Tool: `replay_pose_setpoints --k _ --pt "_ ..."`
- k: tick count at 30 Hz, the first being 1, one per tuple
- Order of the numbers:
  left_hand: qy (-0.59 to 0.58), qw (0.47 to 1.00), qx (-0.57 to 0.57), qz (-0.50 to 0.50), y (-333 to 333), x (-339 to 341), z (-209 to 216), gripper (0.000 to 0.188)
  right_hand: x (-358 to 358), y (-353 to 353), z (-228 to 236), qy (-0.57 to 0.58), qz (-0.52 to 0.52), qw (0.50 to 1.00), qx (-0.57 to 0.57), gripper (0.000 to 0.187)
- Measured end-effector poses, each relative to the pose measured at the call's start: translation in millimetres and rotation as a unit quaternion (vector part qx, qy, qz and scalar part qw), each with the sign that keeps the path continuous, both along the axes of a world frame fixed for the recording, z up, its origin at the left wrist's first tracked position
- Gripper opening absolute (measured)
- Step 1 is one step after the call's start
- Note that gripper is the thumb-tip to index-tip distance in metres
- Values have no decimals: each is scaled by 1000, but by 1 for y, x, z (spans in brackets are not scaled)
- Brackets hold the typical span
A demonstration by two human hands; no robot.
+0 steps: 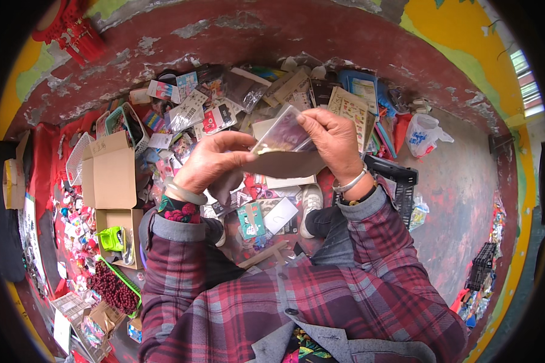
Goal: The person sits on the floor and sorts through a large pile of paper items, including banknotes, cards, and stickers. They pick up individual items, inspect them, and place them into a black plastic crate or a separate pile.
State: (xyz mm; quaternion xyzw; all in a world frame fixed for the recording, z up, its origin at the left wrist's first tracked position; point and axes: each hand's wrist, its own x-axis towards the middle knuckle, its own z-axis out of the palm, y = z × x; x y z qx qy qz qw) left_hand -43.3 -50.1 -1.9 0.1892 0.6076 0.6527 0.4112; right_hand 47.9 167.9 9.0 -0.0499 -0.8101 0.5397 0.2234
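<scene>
Between my two hands, above my lap, a small clear plastic packet is held up at a slant. Something pale and yellowish shows at its lower edge, too small to name. My left hand pinches the packet's lower left corner between thumb and fingers. At its upper right corner, my right hand grips it with the thumb on top. Directly under the packet hangs a dark grey-brown flat piece, partly covered by my hands; I cannot make out what it is.
Paper cards, packets and booklets pile up along the peeling red wall. Between my shoes lies a teal card. An opened cardboard box and a green tray of dark red beads stand left. A black crate is right.
</scene>
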Motion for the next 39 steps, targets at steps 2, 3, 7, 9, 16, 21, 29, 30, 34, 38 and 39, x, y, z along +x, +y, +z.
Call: replay_pose_setpoints --k 2,3,7,9,16,21,29,30,34,38,39 --pt "86 988 -33 128 -1 -3 -4 23 -1 6 0 18 -20 1000 -1 13" --pt "132 973 -47 184 -2 -7 -8 19 -1 9 -1 7 -21 1000 -4 12" --pt "34 987 -42 151 0 -3 -13 30 -1 4 -3 -9 -1 1000 16 9" --pt "-18 998 13 57 13 12 -8 41 -2 -2 -11 -17 6 999 44 10" --pt "-274 942 185 52 20 14 -10 52 1 -27 -8 91 90 985 113 20" --pt "-273 941 195 40 6 7 -13 29 -1 -27 -8 153 127 965 170 22" --pt "-237 942 183 153 13 17 -7 18 0 -26 -6 114 156 970 148 29" --pt "-232 945 182 145 14 16 -5 18 -1 -24 -8 115 148 972 140 30" --pt "-206 954 166 139 18 18 -9 19 -1 -24 -10 68 103 992 -19 28" --pt "-193 962 151 117 18 20 -7 19 -4 -18 -10 -41 57 983 -171 22" --pt "-186 968 136 103 16 18 -10 18 -3 -18 -9 -53 73 965 -245 28"
